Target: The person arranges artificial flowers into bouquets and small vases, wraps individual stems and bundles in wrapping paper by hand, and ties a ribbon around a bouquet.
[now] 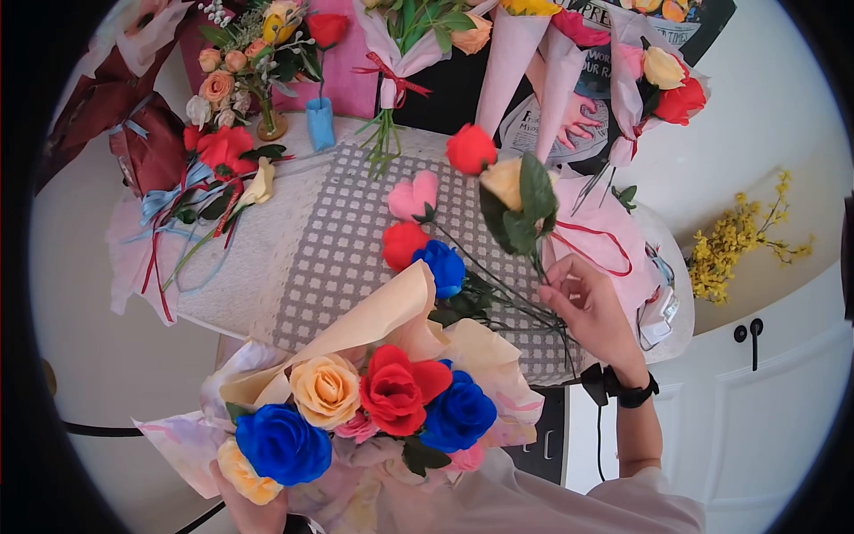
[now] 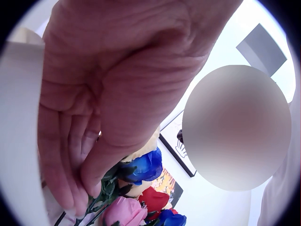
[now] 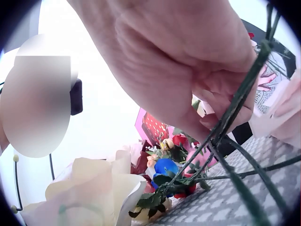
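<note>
My left hand (image 1: 252, 500) grips a wrapped bouquet of artificial roses low in the head view. Blue (image 1: 283, 445), red (image 1: 394, 392) and peach (image 1: 326, 392) roses sit in its cream paper (image 1: 356, 325). In the left wrist view, thumb and fingers close round green stems (image 2: 96, 207). My right hand (image 1: 583, 307) pinches the stem of a cream rose (image 1: 501, 184) with large green leaves, held over the table. Green stems (image 3: 240, 96) cross in front of that hand in the right wrist view. Beside it lie a pink rose (image 1: 414, 196), a blue rose (image 1: 440, 268) and red roses (image 1: 405, 245).
Wrapped bouquets and a vase of small flowers (image 1: 216, 87) line the table's back. A blue cup-like holder (image 1: 320, 125) stands by them. Ribbons and a cream lily (image 1: 258, 184) lie at the left. A checked cloth (image 1: 334, 231) covers the middle. Yellow blossoms (image 1: 734, 236) stand right.
</note>
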A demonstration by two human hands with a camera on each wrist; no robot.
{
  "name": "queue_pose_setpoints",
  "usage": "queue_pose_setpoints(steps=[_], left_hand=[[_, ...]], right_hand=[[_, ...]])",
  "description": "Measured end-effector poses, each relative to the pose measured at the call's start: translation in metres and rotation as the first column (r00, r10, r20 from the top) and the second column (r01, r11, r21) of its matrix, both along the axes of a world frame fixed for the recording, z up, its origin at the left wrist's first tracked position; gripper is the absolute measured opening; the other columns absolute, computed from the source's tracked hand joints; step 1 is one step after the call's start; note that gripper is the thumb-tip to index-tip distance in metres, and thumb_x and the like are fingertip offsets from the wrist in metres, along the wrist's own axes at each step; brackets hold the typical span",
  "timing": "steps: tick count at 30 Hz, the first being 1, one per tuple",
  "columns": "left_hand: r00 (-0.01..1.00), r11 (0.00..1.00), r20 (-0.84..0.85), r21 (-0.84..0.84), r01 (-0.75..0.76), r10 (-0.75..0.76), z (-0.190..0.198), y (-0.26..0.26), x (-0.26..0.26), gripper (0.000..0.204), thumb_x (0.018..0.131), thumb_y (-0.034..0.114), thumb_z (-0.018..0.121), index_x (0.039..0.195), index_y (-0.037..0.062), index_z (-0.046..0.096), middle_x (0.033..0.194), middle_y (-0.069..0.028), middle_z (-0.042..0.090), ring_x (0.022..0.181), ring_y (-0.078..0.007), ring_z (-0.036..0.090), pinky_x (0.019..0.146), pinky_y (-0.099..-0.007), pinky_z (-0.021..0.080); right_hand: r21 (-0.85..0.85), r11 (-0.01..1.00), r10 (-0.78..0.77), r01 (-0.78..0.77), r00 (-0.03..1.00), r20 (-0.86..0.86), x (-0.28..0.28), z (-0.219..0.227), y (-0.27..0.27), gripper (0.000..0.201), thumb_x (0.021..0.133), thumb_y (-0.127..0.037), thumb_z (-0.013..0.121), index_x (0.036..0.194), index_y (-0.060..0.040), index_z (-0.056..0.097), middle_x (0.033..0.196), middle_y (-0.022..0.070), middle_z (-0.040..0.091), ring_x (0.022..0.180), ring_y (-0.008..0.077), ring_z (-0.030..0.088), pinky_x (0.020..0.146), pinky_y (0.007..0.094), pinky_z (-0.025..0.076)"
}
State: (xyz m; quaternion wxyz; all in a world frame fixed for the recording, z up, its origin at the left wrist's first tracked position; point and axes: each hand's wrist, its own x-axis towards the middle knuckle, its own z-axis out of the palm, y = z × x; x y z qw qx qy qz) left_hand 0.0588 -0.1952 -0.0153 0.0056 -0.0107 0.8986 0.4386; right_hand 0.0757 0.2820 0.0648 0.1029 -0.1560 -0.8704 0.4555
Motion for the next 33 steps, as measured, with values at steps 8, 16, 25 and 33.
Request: queue_pose_setpoints(steps=[8, 16, 25, 33], left_hand=[[0.999, 0.998, -0.008, -0.044, 0.053, -0.053, 0.027, 0.02, -0.006, 0.052, 0.086, 0.014, 0.082, 0.129, -0.0019, 0.06, 0.123, -0.0172, 0.066, 0.116, -0.0303, 0.066, 0.102, -0.0406, 0.048], [0.99, 0.988, 0.054, -0.075, 0.132, -0.128, 0.033, 0.022, -0.01, 0.036, 0.091, 0.012, 0.079, 0.122, -0.0027, 0.071, 0.117, -0.0162, 0.076, 0.108, -0.0276, 0.073, 0.094, -0.0398, 0.054], [0.979, 0.978, 0.118, 0.147, 0.15, -0.168, 0.005, 0.006, -0.01, 0.071, 0.083, 0.018, 0.087, 0.14, -0.0009, 0.049, 0.124, -0.0143, 0.064, 0.118, -0.0297, 0.063, 0.106, -0.0393, 0.046], [0.995, 0.939, 0.077, 0.341, 0.038, -0.068, 0.002, 0.021, -0.004, 0.049, 0.093, -0.009, 0.067, 0.135, -0.004, 0.043, 0.105, -0.0178, 0.07, 0.079, -0.0259, 0.075, 0.069, -0.0344, 0.062]], right_hand=[[-0.108, 0.991, -0.09, 0.073, 0.984, -0.155, -0.012, 0.024, 0.017, 0.012, 0.103, -0.001, 0.065, 0.104, -0.0052, 0.054, 0.086, -0.0048, 0.054, 0.072, 0.0, 0.045, 0.058, 0.0195, 0.034], [-0.13, 0.984, -0.172, 0.124, 0.862, -0.476, -0.014, 0.052, 0.022, 0.012, 0.104, -0.007, 0.066, 0.106, -0.007, 0.054, 0.085, 0.0016, 0.069, 0.06, 0.0004, 0.047, 0.051, 0.0192, 0.034], [-0.024, 0.994, -0.107, 0.105, 0.926, -0.361, 0.002, 0.051, 0.004, 0.007, 0.102, -0.004, 0.068, 0.102, -0.0028, 0.062, 0.086, 0.0005, 0.066, 0.077, 0.0041, 0.062, 0.067, 0.0217, 0.045], [0.179, 0.977, -0.079, 0.118, 0.974, -0.212, 0.001, 0.006, 0.001, 0.006, 0.098, 0.0, 0.069, 0.098, -0.0008, 0.063, 0.079, 0.0007, 0.064, 0.064, 0.0056, 0.055, 0.058, 0.024, 0.042]])
